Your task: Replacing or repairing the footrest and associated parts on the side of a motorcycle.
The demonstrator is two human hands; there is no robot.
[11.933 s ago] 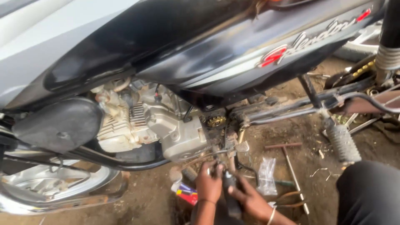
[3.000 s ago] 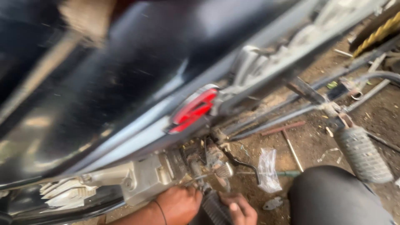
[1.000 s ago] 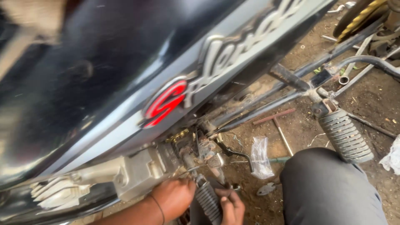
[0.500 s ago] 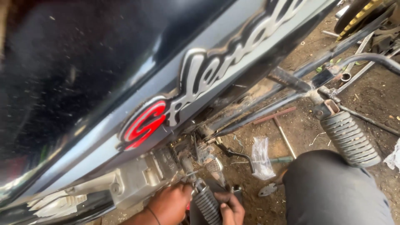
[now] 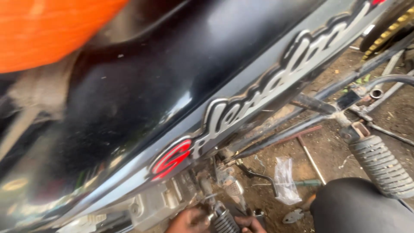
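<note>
A black motorcycle tank and side panel [image 5: 181, 99] fills most of the view. Under it, at the bottom edge, both my hands work at the engine's [image 5: 159, 203] lower side. My left hand [image 5: 187, 221] is curled against the base of a black ribbed foot peg [image 5: 224, 222]. Only the fingertips of my right hand [image 5: 251, 223] show, touching the same peg from the right. The frame's lower edge cuts off most of both hands. A thin bent lever [image 5: 258, 177] sticks out just above them.
My knee in black trousers [image 5: 362, 211] is at lower right. A ribbed rear footrest [image 5: 381, 166] juts from the frame tubes above it. On the dirt lie a clear plastic bag [image 5: 286, 181], a green-handled screwdriver [image 5: 308, 183], a T-shaped tool [image 5: 308, 146] and a small metal part [image 5: 295, 215]. A blurred orange shape [image 5: 51, 30] is at top left.
The view has shifted, so my hands sit lower and are more cut off. The orange blur has appeared at top left. Both hands stay at the foot peg.
</note>
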